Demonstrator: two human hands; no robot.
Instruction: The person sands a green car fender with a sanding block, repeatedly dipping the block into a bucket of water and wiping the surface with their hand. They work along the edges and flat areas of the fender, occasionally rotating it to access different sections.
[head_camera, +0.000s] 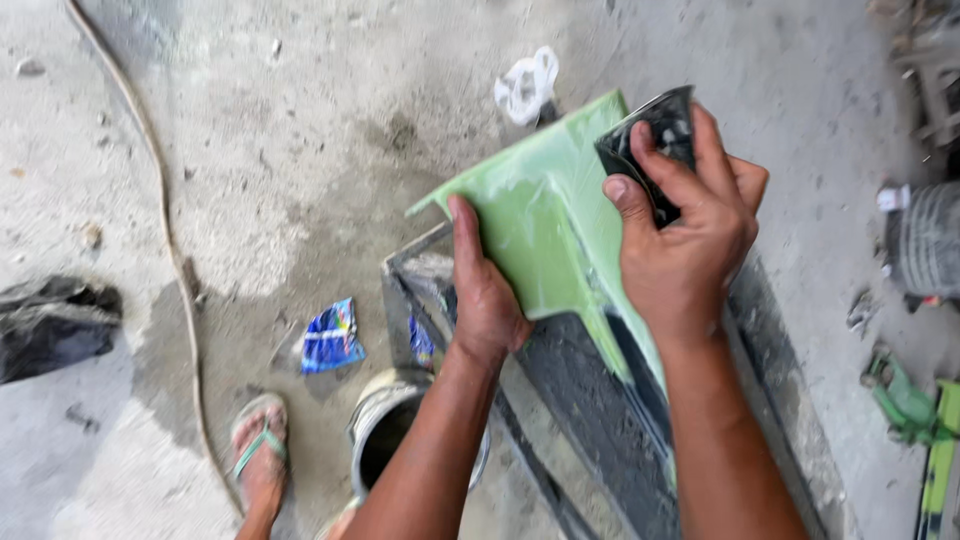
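A light green panel (545, 215) with whitish wet smears rests tilted on a dark metal frame (600, 410). My left hand (485, 290) grips the panel's lower left edge, thumb on its face. My right hand (685, 235) presses a folded dark sheet of sandpaper (655, 135) against the panel's upper right part.
Below the panel stands a round bucket (385, 425) on the wet concrete floor (300, 130). A foot in a green sandal (260, 455) is at the bottom left. A blue wrapper (330, 338), a white plastic scrap (527, 85), a thin cord (165, 230), a dark bag (50, 325) and green parts (915, 410) lie around.
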